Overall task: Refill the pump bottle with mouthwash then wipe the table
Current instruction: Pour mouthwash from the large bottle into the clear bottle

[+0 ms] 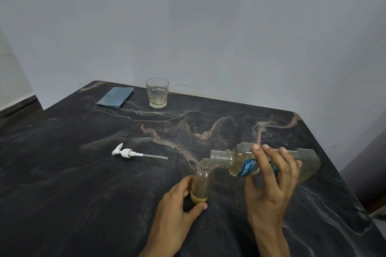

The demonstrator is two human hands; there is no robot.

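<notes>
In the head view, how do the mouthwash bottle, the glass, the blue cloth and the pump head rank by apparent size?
1. mouthwash bottle, nearest the camera
2. pump head with tube, and blue cloth: similar, not ranked
3. glass
Cloth and glass lie farther away, so true sizes are unsure.

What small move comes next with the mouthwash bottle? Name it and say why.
Probably tip the mouthwash bottle a little further. The right hand holds it nearly level, mouth at the pump bottle opening; the left hand steadies that bottle, which holds only a thin layer.
</notes>
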